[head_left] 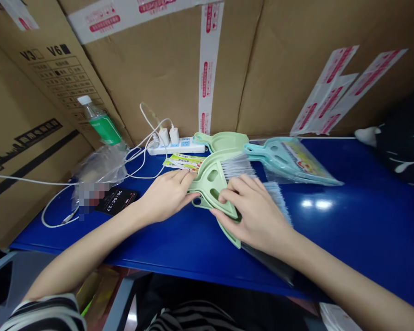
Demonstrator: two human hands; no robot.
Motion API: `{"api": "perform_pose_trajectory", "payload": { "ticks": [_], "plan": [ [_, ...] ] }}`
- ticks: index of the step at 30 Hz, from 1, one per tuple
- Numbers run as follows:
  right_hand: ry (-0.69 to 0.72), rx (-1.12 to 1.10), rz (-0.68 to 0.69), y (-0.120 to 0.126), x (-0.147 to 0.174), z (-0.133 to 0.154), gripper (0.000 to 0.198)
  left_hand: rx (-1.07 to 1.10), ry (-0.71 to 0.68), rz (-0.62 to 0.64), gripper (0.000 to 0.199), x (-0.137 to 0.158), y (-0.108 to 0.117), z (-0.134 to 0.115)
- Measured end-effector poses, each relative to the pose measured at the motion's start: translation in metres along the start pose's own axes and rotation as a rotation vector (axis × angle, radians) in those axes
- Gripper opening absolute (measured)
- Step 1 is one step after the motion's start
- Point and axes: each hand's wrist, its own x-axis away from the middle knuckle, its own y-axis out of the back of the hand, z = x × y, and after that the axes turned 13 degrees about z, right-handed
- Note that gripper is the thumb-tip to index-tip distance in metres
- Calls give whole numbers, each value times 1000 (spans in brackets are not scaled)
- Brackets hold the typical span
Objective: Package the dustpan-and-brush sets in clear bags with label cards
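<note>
My left hand is closed round the handle of a light green hand brush with pale bristles. My right hand grips the far end of the brush head, thumb underneath and fingers bent over the top. Directly below it lies a second green piece, mostly covered by the brush and my right hand. More pale bristles stick out beyond my right fingers. Behind the brush a green dustpan rests on the table.
A bagged light blue brush and dustpan set lies at the back right. At the back stand a white power strip with cables and a bottle. A phone lies left on the blue table. Cardboard walls the back.
</note>
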Motion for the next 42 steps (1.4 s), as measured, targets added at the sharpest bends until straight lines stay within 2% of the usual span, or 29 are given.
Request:
{"api": "perform_pose_trajectory", "payload": {
  "ticks": [4, 8, 11, 14, 17, 21, 27, 33, 37, 42],
  "plan": [
    [-32, 55, -41, 5, 1, 0, 22, -13, -53, -21, 33, -10, 4, -2],
    [-53, 161, -73, 13, 5, -2, 16, -35, -2, 75, 26, -18, 14, 4],
    [-78, 277, -81, 21, 8, -5, 20, -28, 75, 126, 25, -26, 21, 23],
    [-117, 369, -50, 25, 11, -5, 36, -17, 121, 45, 31, -40, 21, 51],
    [-129, 399, 4, 23, 13, 0, 41, 4, 102, 24, 33, -61, 17, 77],
    [-105, 377, 64, 15, 15, 4, 37, 79, 32, 95, 32, -91, 10, 95],
    [-103, 292, 139, 10, 18, 5, 29, 127, 2, 186, 30, -128, 2, 103],
    [-128, 218, 237, 6, 16, 7, 24, 196, -74, 187, 33, -150, -6, 108],
    [-164, 175, 332, 7, 13, 6, 24, 167, -69, 249, 34, -162, -10, 103],
    [-173, 147, 377, 8, 11, 4, 27, 119, -38, 231, 36, -171, -20, 88]
  ]
}}
